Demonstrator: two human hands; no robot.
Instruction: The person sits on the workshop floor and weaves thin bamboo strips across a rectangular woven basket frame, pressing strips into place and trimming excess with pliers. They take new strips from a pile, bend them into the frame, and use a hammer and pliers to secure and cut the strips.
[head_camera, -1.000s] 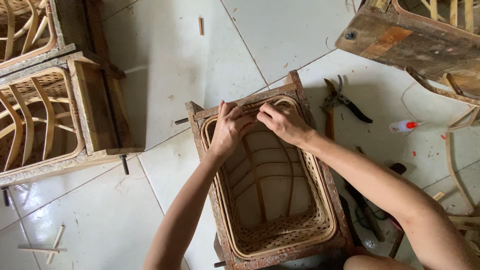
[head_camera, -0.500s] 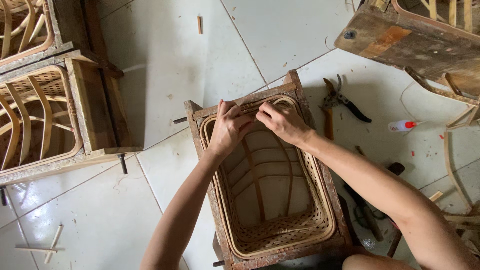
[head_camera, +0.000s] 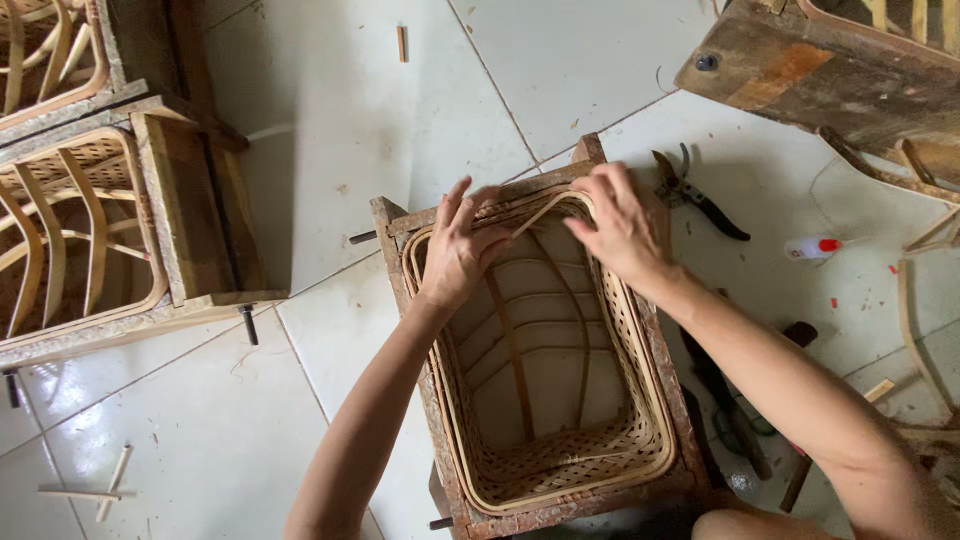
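A half-woven rattan basket (head_camera: 640, 440) sits inside a worn wooden frame mould (head_camera: 392, 240) on a white tiled floor. My left hand (head_camera: 458, 250) rests on the basket's far rim near its left corner, fingers spread. My right hand (head_camera: 622, 228) is at the far right corner of the rim and pinches a thin rattan strip (head_camera: 540, 210) that runs between the two hands. Curved ribs show inside the basket.
Other wooden moulds with rattan ribs (head_camera: 70, 230) stand at the left. Black cutters (head_camera: 700, 195) and a small white bottle with a red cap (head_camera: 812, 247) lie on the tiles at the right. Another wooden frame (head_camera: 820, 70) fills the top right. Loose sticks (head_camera: 110, 480) lie bottom left.
Both hands stay at the basket's far rim. My right hand has shifted a little along the rim with the strip; my left fingers have spread wider.
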